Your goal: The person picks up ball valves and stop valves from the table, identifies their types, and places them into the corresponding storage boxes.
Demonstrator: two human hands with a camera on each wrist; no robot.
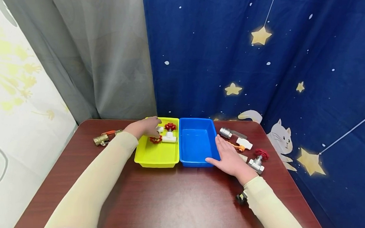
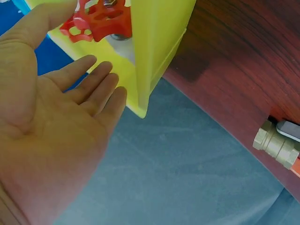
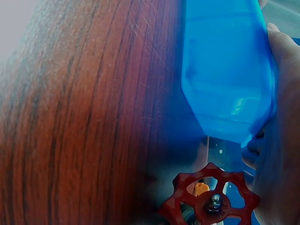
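Observation:
My left hand [image 1: 145,126] is over the left side of the yellow tray [image 1: 156,157], fingers apart and loosely bent, with nothing held. Inside that tray are valves with red handwheels [image 1: 170,126] and a white tee-shaped valve body [image 1: 169,137]. In the left wrist view, a red handwheel [image 2: 110,21] shows just beyond the fingertips. My right hand [image 1: 228,157] lies along the right rim of the blue tray [image 1: 195,164], fingers straight and thumb at the near corner. The blue tray's bare floor is visible; it stands side by side with the yellow one.
Left of the trays lies a brass valve [image 1: 100,140] with an orange-red lever. On the right are a grey lever valve [image 1: 226,132], a white valve [image 1: 244,143], an orange-handled piece [image 1: 240,148] and a metal valve [image 1: 256,165] with a red handwheel. Curtains hang behind the table [image 1: 165,202].

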